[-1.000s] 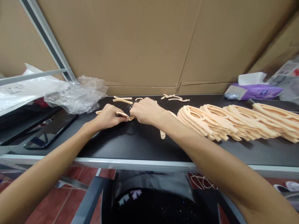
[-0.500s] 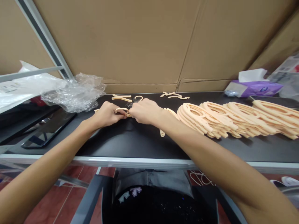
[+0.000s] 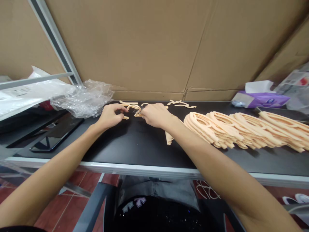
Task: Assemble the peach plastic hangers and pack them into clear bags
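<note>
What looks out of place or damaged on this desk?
Nothing looks plainly damaged. The crumpled plastic bunched at the left rear of the desk looks untidy, and loose pieces lie scattered near its back edge, unlike the hangers stacked in overlapping piles on the right.

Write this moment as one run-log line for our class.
Left hand: fingers parted, near hooked piece | Right hand: gripping hooked piece | Stacked hangers: on table, right side

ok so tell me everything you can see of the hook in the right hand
The hook is pale peach, smooth, and looks like plastic. It curves up and over, its free end toward the left hand, its base gripped by the right hand, which hides whatever lies beyond. I can't tell whether it also touches the table.
</note>
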The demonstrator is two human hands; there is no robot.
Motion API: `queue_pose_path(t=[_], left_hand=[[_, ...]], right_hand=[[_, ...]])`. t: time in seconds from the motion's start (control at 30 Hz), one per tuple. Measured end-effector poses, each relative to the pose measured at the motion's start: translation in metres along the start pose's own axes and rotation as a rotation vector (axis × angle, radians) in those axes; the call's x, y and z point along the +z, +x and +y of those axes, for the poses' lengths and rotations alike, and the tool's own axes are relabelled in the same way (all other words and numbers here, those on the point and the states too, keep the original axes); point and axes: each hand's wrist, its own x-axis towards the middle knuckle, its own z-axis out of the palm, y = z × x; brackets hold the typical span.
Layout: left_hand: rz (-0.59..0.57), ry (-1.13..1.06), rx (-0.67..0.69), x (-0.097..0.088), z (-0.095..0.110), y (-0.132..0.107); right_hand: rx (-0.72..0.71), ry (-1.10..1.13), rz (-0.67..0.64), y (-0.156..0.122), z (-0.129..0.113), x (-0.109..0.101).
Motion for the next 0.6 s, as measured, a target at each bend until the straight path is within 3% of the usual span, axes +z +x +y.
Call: queue_pose_path(t=[0.13,0.3,0.4,0.5,0.6], left_hand=[[-0.14,0.157,-0.02,-0.001,-0.011,0.001],[-0.22,-0.029,0.006,0.0,0.011,-0.007],[-0.142,-0.128,0.047,0.0,0.026,-0.008],[0.006,-0.204,-0.038,-0.003,0.029,-0.005],[0.012,-0.295,-0.087,-0.006,0.024,-0.003]], right_hand=[[0.032,-0.012,0.0,0.001,0.001,0.002],[0.021,-0.041,0.061,0.003,0.0,0.006],[-0.012,-0.048,0.159,0.003,0.0,0.008],[-0.028,-0.017,0.245,0.003,-0.001,0.009],[-0.058,0.018,0.274,0.004,-0.003,0.011]])
